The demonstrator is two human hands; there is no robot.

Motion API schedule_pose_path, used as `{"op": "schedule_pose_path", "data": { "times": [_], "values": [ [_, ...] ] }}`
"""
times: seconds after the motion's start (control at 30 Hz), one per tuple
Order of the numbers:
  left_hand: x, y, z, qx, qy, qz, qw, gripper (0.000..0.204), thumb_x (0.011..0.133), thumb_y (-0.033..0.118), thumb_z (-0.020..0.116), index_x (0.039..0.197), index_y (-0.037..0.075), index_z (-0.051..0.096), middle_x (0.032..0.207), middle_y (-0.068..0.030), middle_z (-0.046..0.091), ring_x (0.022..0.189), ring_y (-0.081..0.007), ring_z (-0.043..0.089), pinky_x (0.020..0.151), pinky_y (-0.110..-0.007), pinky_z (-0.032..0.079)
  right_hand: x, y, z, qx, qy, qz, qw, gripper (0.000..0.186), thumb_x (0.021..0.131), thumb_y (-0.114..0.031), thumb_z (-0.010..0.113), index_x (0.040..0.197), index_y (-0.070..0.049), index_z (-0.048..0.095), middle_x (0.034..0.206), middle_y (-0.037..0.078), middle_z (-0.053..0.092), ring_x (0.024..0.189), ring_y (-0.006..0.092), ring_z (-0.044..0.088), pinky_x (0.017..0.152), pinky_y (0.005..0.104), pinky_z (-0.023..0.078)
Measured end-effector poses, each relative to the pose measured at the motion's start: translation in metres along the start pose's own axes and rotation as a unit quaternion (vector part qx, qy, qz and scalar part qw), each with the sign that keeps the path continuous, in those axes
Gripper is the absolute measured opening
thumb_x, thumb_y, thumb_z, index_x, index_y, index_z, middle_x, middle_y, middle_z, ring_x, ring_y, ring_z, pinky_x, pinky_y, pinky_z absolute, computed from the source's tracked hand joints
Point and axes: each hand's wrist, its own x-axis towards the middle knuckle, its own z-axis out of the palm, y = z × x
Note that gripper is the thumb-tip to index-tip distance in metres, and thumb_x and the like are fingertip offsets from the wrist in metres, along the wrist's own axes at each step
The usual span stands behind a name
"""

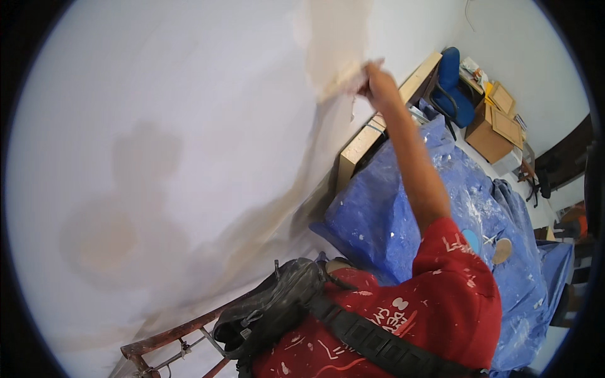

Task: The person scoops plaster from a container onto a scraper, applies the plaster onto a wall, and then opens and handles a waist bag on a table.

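My right arm reaches up and away to the white wall (208,75). At its end my right hand (378,87) is closed on a flat, wide blade that looks like a putty knife (346,83), smeared by motion. The blade lies against the wall at the lower end of a damp-looking beige patch (337,34). A pale ridge of paste shows along the blade's edge. My left hand does not show. A black bag (271,309) on a strap hangs across my paint-spattered red shirt.
Below the arm, a paint-spotted blue plastic sheet (372,208) covers bulky things beside a cream-coloured ledge (360,148). A rusty metal frame (170,337) stands at the lower left. Farther off are a blue office chair (449,69) and a cardboard box (488,138).
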Motion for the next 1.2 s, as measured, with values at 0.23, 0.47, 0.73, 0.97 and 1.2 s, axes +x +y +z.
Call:
{"op": "schedule_pose_path", "data": {
  "times": [0.23,0.47,0.73,0.97,1.2],
  "values": [
    [-0.002,-0.002,0.004,-0.030,0.016,-0.017,0.999,0.079,0.084,0.074,0.037,0.124,0.011,0.064,0.110,-0.0199,0.068,0.103,-0.0392,0.064,0.088,-0.053,0.047,0.001,-0.132,-0.007,0.067,-0.164,-0.155,0.972,0.036,0.096,-0.021,0.053,0.117,0.008,0.046,0.100,0.026,0.060,0.089,0.0392,0.064,0.077,0.0502,0.057],
    [-0.006,-0.011,0.007,-0.049,0.010,0.015,0.999,0.069,0.087,0.063,0.045,0.126,0.009,0.062,0.117,-0.0174,0.066,0.105,-0.0357,0.064,0.089,-0.047,0.047,-0.080,0.101,-0.077,0.133,0.022,0.011,0.991,0.020,0.093,-0.016,0.044,0.100,-0.002,0.056,0.080,0.008,0.063,0.066,0.0213,0.063,0.058,0.0368,0.056],
    [-0.038,0.021,-0.020,-0.081,-0.001,0.057,0.995,0.062,0.092,0.055,0.045,0.130,0.008,0.058,0.127,-0.0205,0.059,0.114,-0.0378,0.059,0.097,-0.044,0.043,-0.082,0.278,-0.070,0.140,0.115,0.145,0.973,0.037,0.092,-0.020,0.045,0.124,-0.004,0.051,0.105,0.013,0.063,0.083,0.0277,0.068,0.068,0.0414,0.059],
    [-0.005,-0.008,0.008,0.021,0.056,0.016,0.998,0.069,0.086,0.065,0.045,0.114,0.006,0.069,0.104,-0.0244,0.068,0.098,-0.0423,0.065,0.084,-0.051,0.049,-0.076,0.184,-0.021,0.094,0.061,0.130,0.985,0.040,0.093,-0.022,0.039,0.123,0.003,0.049,0.102,0.015,0.065,0.081,0.0279,0.068,0.064,0.0428,0.059],
    [0.025,-0.031,0.040,-0.096,0.154,0.154,0.971,0.059,0.087,0.056,0.050,0.089,0.002,0.072,0.084,-0.0252,0.068,0.078,-0.0401,0.067,0.069,-0.051,0.050,-0.075,0.004,0.054,0.076,-0.031,-0.026,0.996,0.022,0.094,-0.013,0.032,0.094,0.003,0.048,0.082,0.018,0.062,0.067,0.0293,0.063,0.065,0.0469,0.058]
  ]
}}
